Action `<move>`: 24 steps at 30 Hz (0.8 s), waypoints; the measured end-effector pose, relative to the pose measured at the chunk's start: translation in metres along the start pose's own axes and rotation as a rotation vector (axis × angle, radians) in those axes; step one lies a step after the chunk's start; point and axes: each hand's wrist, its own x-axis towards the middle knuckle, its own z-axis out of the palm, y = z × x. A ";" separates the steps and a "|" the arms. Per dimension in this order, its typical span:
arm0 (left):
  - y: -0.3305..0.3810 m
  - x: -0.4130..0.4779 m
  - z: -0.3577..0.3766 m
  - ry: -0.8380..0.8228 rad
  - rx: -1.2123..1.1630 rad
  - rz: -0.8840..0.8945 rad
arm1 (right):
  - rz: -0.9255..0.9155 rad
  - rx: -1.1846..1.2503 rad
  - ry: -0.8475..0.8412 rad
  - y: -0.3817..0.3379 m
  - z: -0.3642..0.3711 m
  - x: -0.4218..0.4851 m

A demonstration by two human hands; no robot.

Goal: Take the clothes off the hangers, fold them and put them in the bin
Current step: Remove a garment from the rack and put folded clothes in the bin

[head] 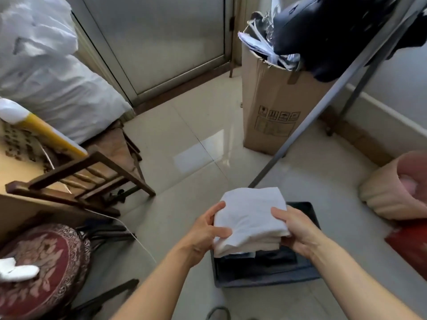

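A: Hands first, quick.
B: Left hand and right hand both grasp the folded cloth. One hand per side, thumbs on top, fingers curled under.
A: Where's the cloth?
B: In the air over the bin, toward its far left part. Looks clear of it, not resting. The bin sits on the floor right below the hands, with dark folds already inside.
A: Step?
B: I'd say placing. The fold is done and the set-down isn't.
A: What goes wrong?
B: Three things. If one hand lets go first, the loose edge sags and the fold opens. The cloth also hangs off-centre, so a straight drop could catch the left rim and leave it draped half out. And the dark folds look uneven, so the cloth may tilt or slide once it's down.
A: Anything near?
B: A stool at near left and a pot at right, both well apart from the bin. A chair is further left.
A: Behind?
B: The rack leg lands just behind the bin, so a forward swing could bump it. Beyond that is a box with dark fabric at its top. Can't tell if that's on hangers. If it is, more pieces are left.
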 end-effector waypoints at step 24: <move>-0.234 0.241 -0.014 0.218 0.434 -0.059 | 0.035 -0.306 0.269 0.216 -0.045 0.271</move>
